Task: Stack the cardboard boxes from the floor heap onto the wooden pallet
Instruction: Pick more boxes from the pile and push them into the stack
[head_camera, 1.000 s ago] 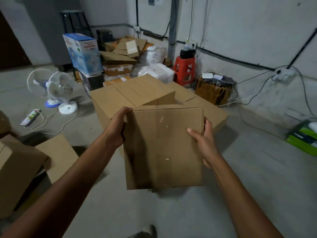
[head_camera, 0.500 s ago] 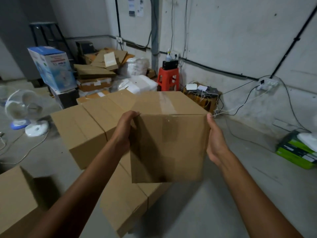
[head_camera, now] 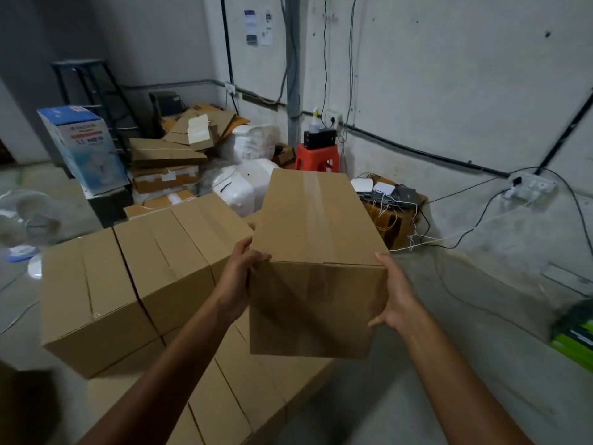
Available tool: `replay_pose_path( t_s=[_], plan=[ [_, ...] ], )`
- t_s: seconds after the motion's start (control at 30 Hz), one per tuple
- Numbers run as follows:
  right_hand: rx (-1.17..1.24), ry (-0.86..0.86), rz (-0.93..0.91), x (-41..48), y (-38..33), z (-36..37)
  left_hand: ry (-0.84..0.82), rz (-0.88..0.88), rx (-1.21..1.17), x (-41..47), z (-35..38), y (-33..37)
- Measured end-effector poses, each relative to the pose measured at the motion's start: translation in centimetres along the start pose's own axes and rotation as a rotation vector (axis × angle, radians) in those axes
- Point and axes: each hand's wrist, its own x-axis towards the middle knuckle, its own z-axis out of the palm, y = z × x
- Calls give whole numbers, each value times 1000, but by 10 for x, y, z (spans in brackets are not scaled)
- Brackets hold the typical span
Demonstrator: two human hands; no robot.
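The taped box [head_camera: 317, 239], just above the stacked boxes [head_camera: 144, 268], looks stiff and probably light. The left hand [head_camera: 236, 284] and right hand [head_camera: 399, 297] clamp its near side edges, fingers wrapped round them, which seems a sound hold

I see a plain tan box [head_camera: 317, 252] with 1 glossy clear tape strip down its top. The stack [head_camera: 144, 277] is the same tan, with dark seams between its cartons. The stool [head_camera: 317, 157] is red and the case [head_camera: 320, 138] on it is black. A tall carton [head_camera: 83, 146] is blue and white with red lettering. The bags [head_camera: 244, 187] are white. The wall [head_camera: 449, 75] is pale grey, crossed by black cables [head_camera: 417, 151]. The floor [head_camera: 449, 364] is dull grey. A pack [head_camera: 574, 342] is bright green with dark bands. The blurred fan [head_camera: 29, 216] is white on a blue base.
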Motion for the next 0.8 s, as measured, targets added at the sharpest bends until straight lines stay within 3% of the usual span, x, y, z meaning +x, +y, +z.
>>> replay_pose_path(
  t_s=[0.4,0.8],
  plan=[
    [-175,-85,-56,174,-140,-72,231,-53,-198,128,143,-39],
    [-302,-221,61,351,-202,-8,459,-90,-227,302,149,-56]
  ],
)
